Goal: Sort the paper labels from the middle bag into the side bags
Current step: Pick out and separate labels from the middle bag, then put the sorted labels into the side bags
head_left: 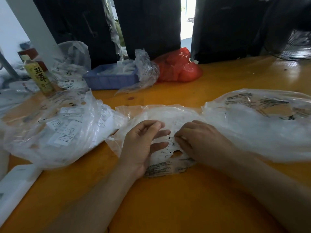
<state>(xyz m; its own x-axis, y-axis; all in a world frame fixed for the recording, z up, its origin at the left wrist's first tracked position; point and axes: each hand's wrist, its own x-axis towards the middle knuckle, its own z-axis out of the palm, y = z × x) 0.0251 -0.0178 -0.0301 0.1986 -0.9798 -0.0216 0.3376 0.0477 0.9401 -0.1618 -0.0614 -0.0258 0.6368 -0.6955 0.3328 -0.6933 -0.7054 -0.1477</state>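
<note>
Looking down from the head camera, I see a glossy orange-yellow wooden surface [168,199] filling the lower frame, with both bare forearms reaching in from six o'clock. The middle bag [161,118], clear plastic with printed warning text, lies at the centre, and both hands work at its near edge. My left hand [143,145] sits palm-up against the plastic, its fingers [161,132] loosely spread and lightly curled around a fold of the bag. My right hand [200,142] has its fingers [178,137] bent tight, pinching the paper labels [170,145], small white slips marked M, between the two hands. At nine o'clock the left bag [55,132] holds many white slips, one marked XL. At three o'clock the right bag [262,125] lies puffed and cloudy; I cannot tell its contents. Toward eleven o'clock stand a yellow-labelled drink bottle [37,76] and more crumpled clear plastic, and at twelve o'clock a blue plastic tray [111,79] sits beside a red plastic bag [178,68]. A white flat object [15,187] lies at eight o'clock. Behind the surface hang dark garments [148,26], with bright daylight showing through a gap at one o'clock, a white post [33,26] at eleven, and a black fan grille [292,44] at two.
</note>
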